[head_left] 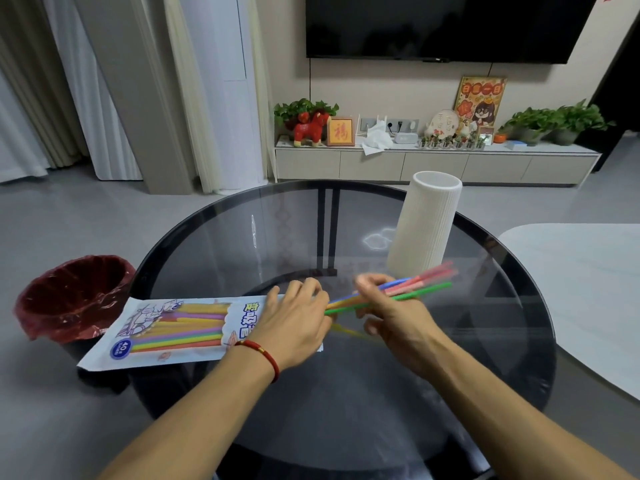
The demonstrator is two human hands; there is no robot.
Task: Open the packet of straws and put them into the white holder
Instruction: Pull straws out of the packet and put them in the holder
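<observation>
The right hand (388,306) has its grip closed round a small bunch of coloured straws (415,287), pinched somewhere near their middle, and the bunch lies almost flat, its long axis running from lower left to upper right of the frame. The far tips, pink and green, fan out and point up and right, ending just beside the foot of the white holder (427,223) — that is the relation the next move hangs on. The holder stands upright on the round glass table (242,237), right of centre in the frame, above and a little right of the grip, and its open mouth is well above the straw tips; so I judge the bunch must be tipped towards upright and lifted before it can drop in. The right hand is clearly the nearer one to the holder. The left hand (294,323), a red cord at its wrist, lies flat with fingers spread on the open end of the packet (173,327), pinning it to the table at lower left — more straws show through it. The near ends of the held bunch look to be just clear of the packet mouth, though blur makes that uncertain.
</observation>
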